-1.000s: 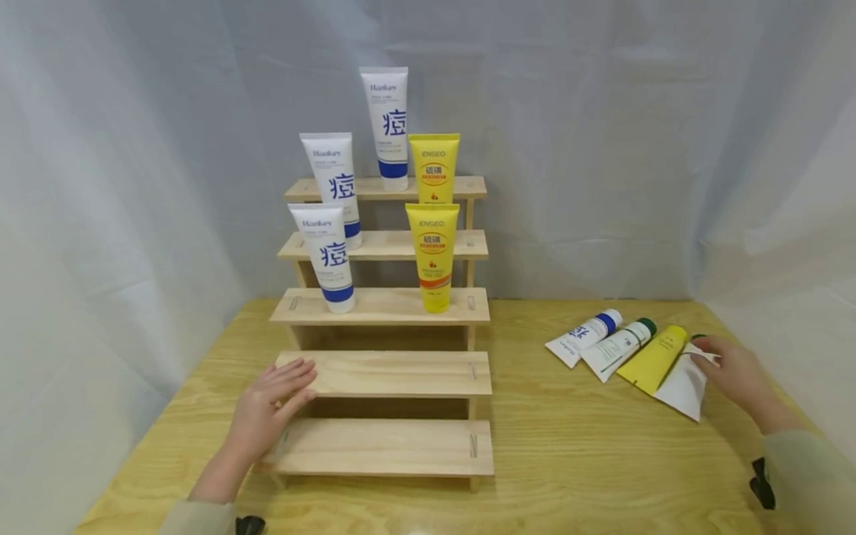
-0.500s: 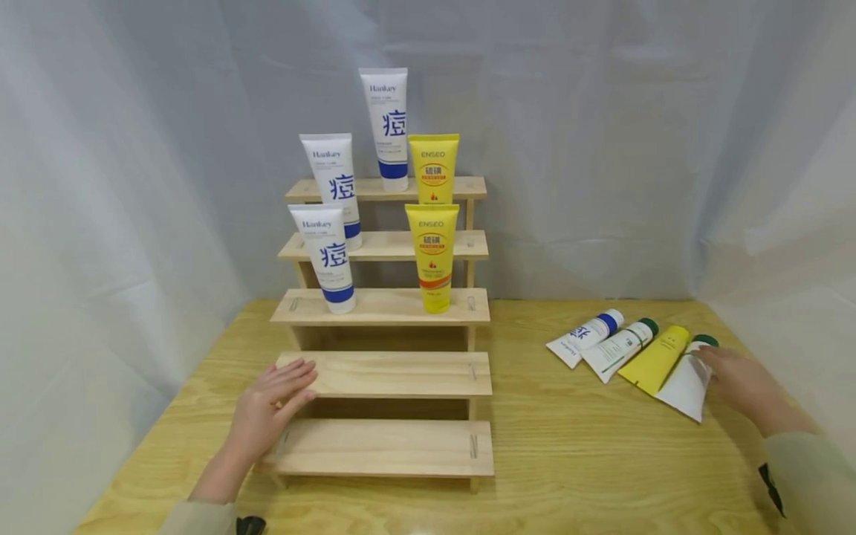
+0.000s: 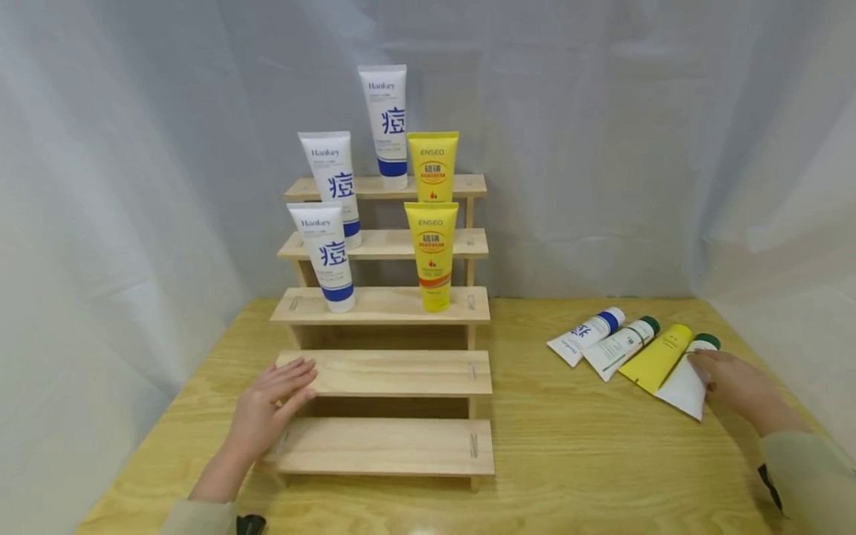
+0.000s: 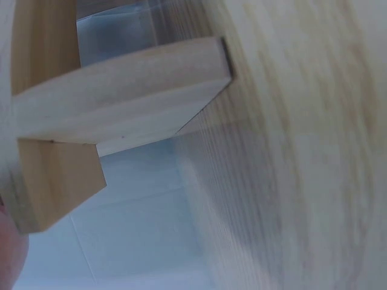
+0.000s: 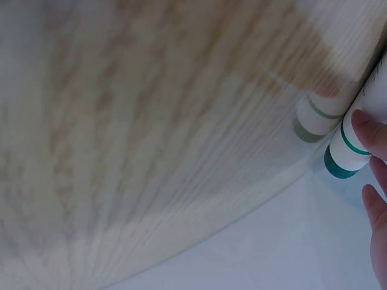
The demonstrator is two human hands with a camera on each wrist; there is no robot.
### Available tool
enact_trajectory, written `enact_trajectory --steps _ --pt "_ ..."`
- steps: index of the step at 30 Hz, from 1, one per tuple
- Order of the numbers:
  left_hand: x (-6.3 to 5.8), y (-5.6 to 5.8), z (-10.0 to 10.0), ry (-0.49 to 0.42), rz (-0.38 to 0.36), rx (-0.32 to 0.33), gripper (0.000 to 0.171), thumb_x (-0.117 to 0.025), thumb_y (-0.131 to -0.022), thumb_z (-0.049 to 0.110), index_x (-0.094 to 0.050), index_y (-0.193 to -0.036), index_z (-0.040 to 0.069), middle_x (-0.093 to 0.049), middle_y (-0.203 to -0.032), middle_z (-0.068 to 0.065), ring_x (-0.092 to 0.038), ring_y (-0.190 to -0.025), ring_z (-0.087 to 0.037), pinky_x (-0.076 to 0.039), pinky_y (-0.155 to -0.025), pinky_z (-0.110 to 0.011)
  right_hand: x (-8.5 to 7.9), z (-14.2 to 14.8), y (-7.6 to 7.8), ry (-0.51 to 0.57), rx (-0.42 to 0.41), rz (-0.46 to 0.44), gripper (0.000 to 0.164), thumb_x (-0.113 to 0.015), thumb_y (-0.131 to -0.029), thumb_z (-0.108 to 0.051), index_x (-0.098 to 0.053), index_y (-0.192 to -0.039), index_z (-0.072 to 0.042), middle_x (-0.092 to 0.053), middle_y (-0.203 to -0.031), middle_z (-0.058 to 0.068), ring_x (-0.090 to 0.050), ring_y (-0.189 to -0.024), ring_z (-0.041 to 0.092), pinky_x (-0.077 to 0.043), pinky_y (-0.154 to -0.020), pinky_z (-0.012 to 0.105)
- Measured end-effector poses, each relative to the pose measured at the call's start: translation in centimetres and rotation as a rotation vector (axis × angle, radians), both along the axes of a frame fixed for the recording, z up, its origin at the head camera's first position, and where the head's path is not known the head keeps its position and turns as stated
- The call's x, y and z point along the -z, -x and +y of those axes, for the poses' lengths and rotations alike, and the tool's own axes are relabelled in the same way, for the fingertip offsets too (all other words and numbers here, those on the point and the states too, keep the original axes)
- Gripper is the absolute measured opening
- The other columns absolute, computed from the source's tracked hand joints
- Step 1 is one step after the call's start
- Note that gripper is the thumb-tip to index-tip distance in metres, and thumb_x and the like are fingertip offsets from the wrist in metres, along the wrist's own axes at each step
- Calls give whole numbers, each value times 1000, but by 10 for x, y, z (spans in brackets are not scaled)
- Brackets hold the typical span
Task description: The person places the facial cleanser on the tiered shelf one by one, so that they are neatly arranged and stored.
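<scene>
My left hand (image 3: 267,405) rests its extended fingers on the left end of the second-lowest step of a wooden display rack (image 3: 394,448). At the far right of the row on the table, my right hand (image 3: 742,386) has its thumb and fingers around a white tube with a green cap (image 3: 685,386). That tube lies flat, its cap pointing away. In the right wrist view, my thumb (image 5: 370,133) presses the white tube (image 5: 351,151) near its green band. Beside it lie a yellow tube (image 3: 658,358), another green-capped white tube (image 3: 618,349) and a blue-banded white tube (image 3: 588,336).
Upright on the rack's upper steps stand white tubes (image 3: 322,256) with blue bands and yellow tubes (image 3: 432,256). The rack stands on the wooden table (image 3: 568,461). A pale curtain (image 3: 588,148) hangs behind and at both sides.
My right hand has shifted from the green cap onto the body of the rightmost white tube, uncovering the cap. The left hand and the rack stay put.
</scene>
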State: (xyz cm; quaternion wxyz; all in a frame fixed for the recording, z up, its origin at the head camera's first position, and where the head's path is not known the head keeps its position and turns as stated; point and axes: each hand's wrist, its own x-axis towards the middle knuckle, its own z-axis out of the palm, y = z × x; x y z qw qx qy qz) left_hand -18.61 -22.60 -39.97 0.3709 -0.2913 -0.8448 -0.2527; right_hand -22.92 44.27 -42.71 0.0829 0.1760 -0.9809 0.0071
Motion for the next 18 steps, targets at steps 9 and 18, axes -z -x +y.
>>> enact_trajectory --steps 9,18 --pt "-2 0 -1 -3 6 4 28 -71 -69 12 -67 -95 2 -62 -106 -10 -55 -103 -22 -23 -104 -26 -6 -9 -7 -34 -86 61 49 -78 -56 2 -58 -100 9 -54 -102 29 -51 -93 45 -45 -74 52" --pt "-2 1 -1 4 -4 -3 29 -72 -68 10 -67 -95 2 -62 -105 -11 -54 -105 -19 -23 -104 -26 -4 -14 -12 -39 -114 74 51 -78 -59 -1 -57 -105 6 -52 -106 26 -50 -95 43 -46 -74 52"
